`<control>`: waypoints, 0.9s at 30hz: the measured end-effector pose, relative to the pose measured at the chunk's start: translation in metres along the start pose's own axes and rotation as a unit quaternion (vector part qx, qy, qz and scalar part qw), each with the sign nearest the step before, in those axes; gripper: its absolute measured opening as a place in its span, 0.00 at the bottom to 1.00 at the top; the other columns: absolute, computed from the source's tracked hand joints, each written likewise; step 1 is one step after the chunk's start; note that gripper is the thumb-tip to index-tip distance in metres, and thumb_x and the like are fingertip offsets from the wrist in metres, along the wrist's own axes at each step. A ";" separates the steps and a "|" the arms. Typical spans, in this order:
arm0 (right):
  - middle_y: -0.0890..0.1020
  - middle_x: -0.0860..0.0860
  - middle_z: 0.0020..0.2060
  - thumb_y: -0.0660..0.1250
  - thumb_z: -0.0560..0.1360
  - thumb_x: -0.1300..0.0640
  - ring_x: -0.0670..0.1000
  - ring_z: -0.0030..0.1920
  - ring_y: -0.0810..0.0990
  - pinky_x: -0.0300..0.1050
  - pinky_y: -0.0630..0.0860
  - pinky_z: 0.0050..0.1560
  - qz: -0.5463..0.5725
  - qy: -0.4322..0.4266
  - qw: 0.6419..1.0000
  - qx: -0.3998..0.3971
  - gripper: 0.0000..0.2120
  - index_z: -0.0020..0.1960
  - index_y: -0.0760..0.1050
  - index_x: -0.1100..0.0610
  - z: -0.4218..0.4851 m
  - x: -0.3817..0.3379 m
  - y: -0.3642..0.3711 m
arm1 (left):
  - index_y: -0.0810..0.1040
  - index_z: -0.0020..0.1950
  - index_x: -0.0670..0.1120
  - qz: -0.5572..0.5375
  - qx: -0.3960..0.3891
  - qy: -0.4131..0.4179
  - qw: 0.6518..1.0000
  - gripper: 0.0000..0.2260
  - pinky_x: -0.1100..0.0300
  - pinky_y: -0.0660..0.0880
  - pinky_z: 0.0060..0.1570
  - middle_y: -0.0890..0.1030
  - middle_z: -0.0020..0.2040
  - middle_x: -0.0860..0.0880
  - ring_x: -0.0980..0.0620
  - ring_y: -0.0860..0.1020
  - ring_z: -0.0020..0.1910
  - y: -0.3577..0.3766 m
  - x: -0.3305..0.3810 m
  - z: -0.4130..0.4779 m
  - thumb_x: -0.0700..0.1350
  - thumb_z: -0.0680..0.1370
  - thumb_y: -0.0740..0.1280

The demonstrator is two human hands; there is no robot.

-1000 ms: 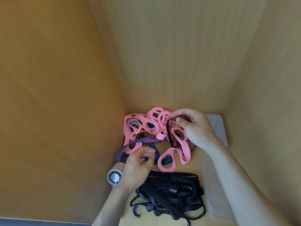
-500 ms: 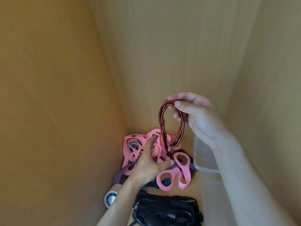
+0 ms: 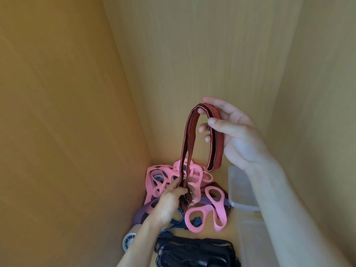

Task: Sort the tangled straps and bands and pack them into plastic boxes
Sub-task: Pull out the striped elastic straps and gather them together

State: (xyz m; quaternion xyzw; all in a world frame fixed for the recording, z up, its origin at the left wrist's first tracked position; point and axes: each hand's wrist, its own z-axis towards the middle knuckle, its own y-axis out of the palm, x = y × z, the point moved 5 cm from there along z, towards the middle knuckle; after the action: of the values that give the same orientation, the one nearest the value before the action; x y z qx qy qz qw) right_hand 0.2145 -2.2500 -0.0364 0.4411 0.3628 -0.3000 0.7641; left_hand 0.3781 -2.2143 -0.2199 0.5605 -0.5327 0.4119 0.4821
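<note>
1. right grip [image 3: 237, 137] is raised above the pile and grasping the red-and-black striped band [image 3: 189, 135]. the band's top bend lies over the fingers, with the thumb pressed on its outer side.
2. left grip [image 3: 169, 203] is low, at the pile, clenched round the same band's two left strands where they run down together.
3. the band makes a tall arch between the two grips. its left side is pulled straight. its right side hangs down as a short folded loop that ends just above the pile; cannot tell if it touches.
4. pink looped strap [image 3: 213, 211] lies bunched in the back corner on the wooden shelf floor [image 3: 235, 224], with its loops spilling toward the front right.
5. purple band [image 3: 142, 214] pokes out under the pink one at the left, beside the left wrist.
6. blue strap [image 3: 179, 222] is partly under the pink loops and the left grip.
7. black straps [image 3: 196, 249] sit in a heap nearer the camera, just in front of the pile.
8. clear plastic box [image 3: 240, 189] stands to the right of the pile, partly hidden by the right forearm.
9. more clear plastic [image 3: 252, 237] lies in front of it; box or lid, cannot tell.
10. white-capped cylinder [image 3: 128, 240] lies at the left, beside the left forearm.
11. wooden walls [image 3: 212, 54] close in the left, back and right sides.
</note>
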 end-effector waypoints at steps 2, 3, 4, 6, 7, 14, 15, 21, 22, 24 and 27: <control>0.80 0.58 0.53 0.62 0.74 0.74 0.53 0.37 0.80 0.41 0.73 0.32 0.005 0.009 1.000 -0.007 0.22 0.67 0.73 0.64 0.001 0.003 0.003 | 0.75 0.58 0.35 0.014 -0.001 0.005 1.000 0.12 0.43 0.74 0.53 0.78 0.43 0.37 0.40 0.77 0.44 -0.001 0.000 -0.001 0.30 0.81 0.54; 0.80 0.58 0.53 0.63 0.74 0.73 0.54 0.37 0.80 0.41 0.73 0.32 0.008 0.013 1.000 -0.011 0.22 0.68 0.73 0.64 0.001 0.003 0.003 | 0.75 0.55 0.36 0.017 -0.006 0.009 1.000 0.10 0.45 0.74 0.50 0.76 0.40 0.38 0.41 0.76 0.42 -0.001 0.000 -0.003 0.31 0.82 0.55; 0.80 0.59 0.53 0.64 0.73 0.73 0.54 0.37 0.80 0.42 0.73 0.32 0.012 0.014 1.000 -0.013 0.23 0.68 0.73 0.64 0.001 0.003 0.003 | 0.76 0.50 0.39 0.021 -0.010 0.013 1.000 0.09 0.45 0.72 0.48 0.75 0.38 0.41 0.43 0.74 0.39 -0.002 0.001 -0.004 0.33 0.83 0.57; 0.81 0.59 0.53 0.65 0.71 0.71 0.54 0.37 0.80 0.42 0.73 0.33 0.029 0.017 0.999 -0.018 0.25 0.67 0.74 0.64 0.000 0.002 0.000 | 0.77 0.42 0.46 0.045 -0.002 0.019 0.999 0.11 0.50 0.72 0.43 0.73 0.32 0.47 0.47 0.73 0.34 -0.004 0.002 -0.006 0.41 0.84 0.62; 0.82 0.60 0.53 0.65 0.70 0.70 0.54 0.37 0.79 0.42 0.74 0.34 0.044 0.019 0.999 -0.020 0.25 0.68 0.74 0.64 0.000 0.001 -0.002 | 0.76 0.38 0.49 0.063 0.008 0.022 0.998 0.14 0.53 0.74 0.40 0.72 0.30 0.49 0.49 0.72 0.31 -0.007 0.002 -0.007 0.45 0.83 0.65; 0.82 0.62 0.57 0.65 0.70 0.68 0.54 0.45 0.82 0.45 0.79 0.46 0.137 0.035 0.988 -0.062 0.26 0.68 0.76 0.62 0.000 0.004 -0.007 | 0.71 0.29 0.53 0.015 0.047 -0.015 0.999 0.20 0.57 0.67 0.29 0.62 0.29 0.48 0.50 0.62 0.27 -0.025 0.000 -0.009 0.49 0.80 0.70; 0.82 0.62 0.56 0.64 0.71 0.69 0.54 0.46 0.82 0.46 0.80 0.48 0.144 0.034 0.987 -0.061 0.26 0.69 0.75 0.62 0.001 0.006 -0.007 | 0.70 0.31 0.51 -0.013 0.037 -0.029 0.999 0.18 0.57 0.65 0.28 0.61 0.30 0.48 0.50 0.61 0.28 -0.023 -0.001 -0.010 0.48 0.79 0.71; 0.82 0.59 0.42 0.59 0.71 0.77 0.55 0.42 0.83 0.52 0.83 0.46 0.150 0.091 0.984 0.037 0.29 0.71 0.70 0.64 0.000 0.038 -0.008 | 0.73 0.41 0.44 -0.174 -0.090 -0.085 0.977 0.09 0.61 0.63 0.27 0.62 0.34 0.48 0.53 0.62 0.29 0.006 0.005 -0.020 0.47 0.76 0.68; 0.81 0.59 0.41 0.57 0.72 0.79 0.56 0.41 0.83 0.53 0.84 0.44 0.143 0.117 0.981 0.051 0.28 0.70 0.71 0.65 -0.003 0.047 -0.008 | 0.74 0.43 0.43 -0.199 -0.104 -0.084 0.971 0.08 0.61 0.64 0.27 0.63 0.34 0.48 0.53 0.63 0.29 0.011 0.008 -0.021 0.47 0.76 0.67; 0.79 0.61 0.42 0.55 0.75 0.80 0.57 0.39 0.84 0.53 0.84 0.40 0.127 0.163 0.976 0.073 0.25 0.69 0.71 0.66 -0.012 0.061 -0.007 | 0.73 0.50 0.41 -0.238 -0.115 -0.076 0.961 0.09 0.60 0.64 0.30 0.64 0.35 0.47 0.52 0.64 0.31 0.018 0.014 -0.022 0.47 0.78 0.64; 0.78 0.64 0.43 0.55 0.76 0.81 0.59 0.36 0.83 0.51 0.83 0.36 0.106 0.200 0.969 0.105 0.23 0.67 0.70 0.67 -0.026 0.083 -0.006 | 0.72 0.60 0.41 -0.254 -0.131 -0.041 0.958 0.15 0.57 0.64 0.32 0.69 0.40 0.43 0.49 0.66 0.33 0.022 0.023 -0.022 0.51 0.81 0.62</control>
State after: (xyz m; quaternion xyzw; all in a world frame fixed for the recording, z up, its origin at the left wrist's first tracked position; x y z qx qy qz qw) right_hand 0.2484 -2.2411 -0.1158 0.6055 0.4257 -0.1597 0.6531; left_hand 0.3590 -2.1966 -0.1909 0.6253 -0.4414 0.1798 0.6179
